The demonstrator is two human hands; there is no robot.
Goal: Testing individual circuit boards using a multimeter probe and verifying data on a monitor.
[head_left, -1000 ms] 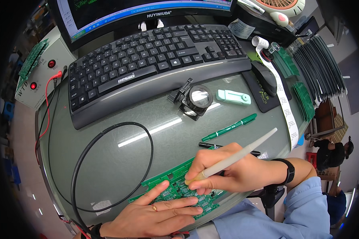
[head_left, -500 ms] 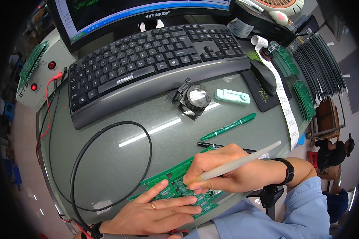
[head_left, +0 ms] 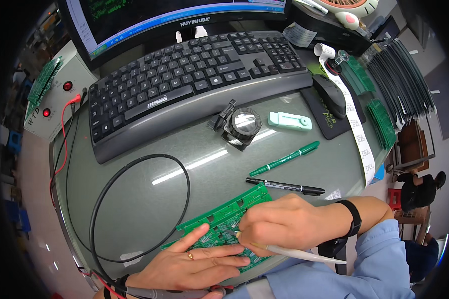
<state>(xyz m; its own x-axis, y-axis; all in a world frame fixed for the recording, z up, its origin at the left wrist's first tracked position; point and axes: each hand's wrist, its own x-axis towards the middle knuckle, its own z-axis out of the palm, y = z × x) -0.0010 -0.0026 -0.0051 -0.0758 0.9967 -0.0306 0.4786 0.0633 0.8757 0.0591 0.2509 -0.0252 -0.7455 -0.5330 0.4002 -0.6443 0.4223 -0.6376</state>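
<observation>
At six o'clock, the green circuit board (head_left: 218, 233) lies on the desk under the left hand (head_left: 194, 266), whose fingers spread wide across it. The right hand (head_left: 284, 222) pinches a cream pen-shaped tool (head_left: 304, 254); its tail has swung from two o'clock to just past three, and the black marker (head_left: 284, 186) at four o'clock now shows whole. The tip's contact is too small to make out; probably the tool is being re-angled for work on the same patch.
</observation>
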